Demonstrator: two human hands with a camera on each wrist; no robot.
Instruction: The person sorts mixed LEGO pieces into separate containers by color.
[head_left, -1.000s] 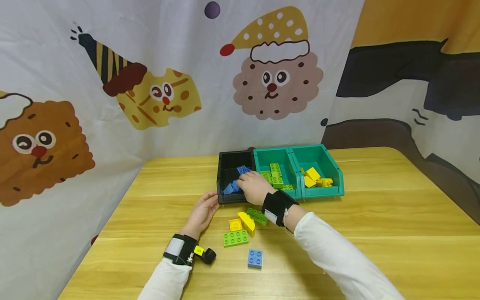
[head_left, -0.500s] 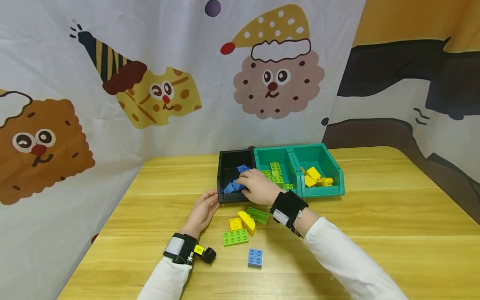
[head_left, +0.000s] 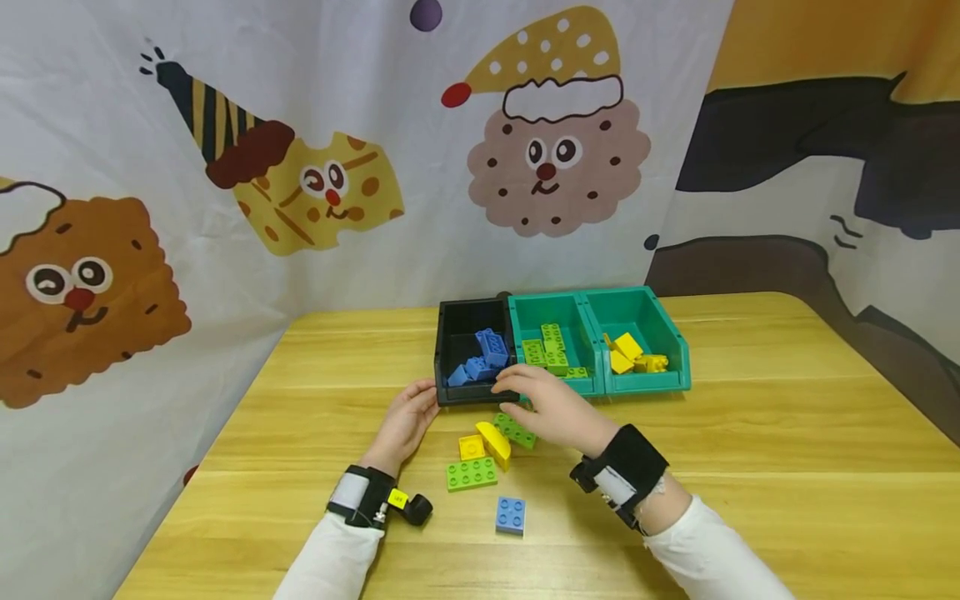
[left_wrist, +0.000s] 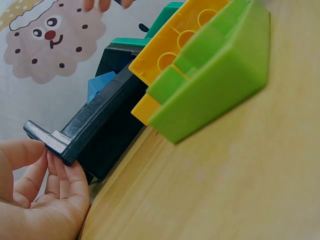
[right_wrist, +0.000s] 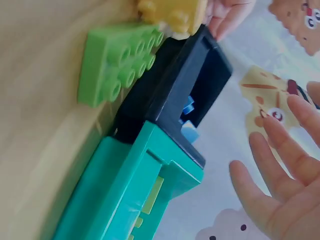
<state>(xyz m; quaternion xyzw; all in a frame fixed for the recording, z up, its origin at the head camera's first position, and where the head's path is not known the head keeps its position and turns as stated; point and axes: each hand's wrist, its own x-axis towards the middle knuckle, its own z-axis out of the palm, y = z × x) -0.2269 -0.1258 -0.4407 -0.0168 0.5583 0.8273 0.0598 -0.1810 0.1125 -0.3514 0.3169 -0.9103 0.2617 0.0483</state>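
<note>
My left hand [head_left: 405,421] holds the front left corner of the black bin [head_left: 450,398]; in the left wrist view its thumb lies on the rim, with fingers below. Blue building bricks [head_left: 480,362] lie in that bin. My right hand [head_left: 555,408] hovers just in front of the bin's right front corner, fingers spread and holding nothing, as the right wrist view also shows. Beneath and beside it on the table lie a green brick [head_left: 514,430], a curved yellow brick [head_left: 495,447], a square yellow brick [head_left: 471,448] and a lime green brick [head_left: 472,475].
A blue brick [head_left: 511,516] lies nearer on the wooden table [head_left: 750,425]. Right of the black bin stand two teal bins, one with green bricks [head_left: 553,346] and one with yellow bricks [head_left: 626,346]. A printed curtain [head_left: 420,275] hangs behind.
My right hand has drawn back out of the black bin, toward me and to the right, with its fingers spreading. A blue brick now shows atop the others there. My left hand stays put.
</note>
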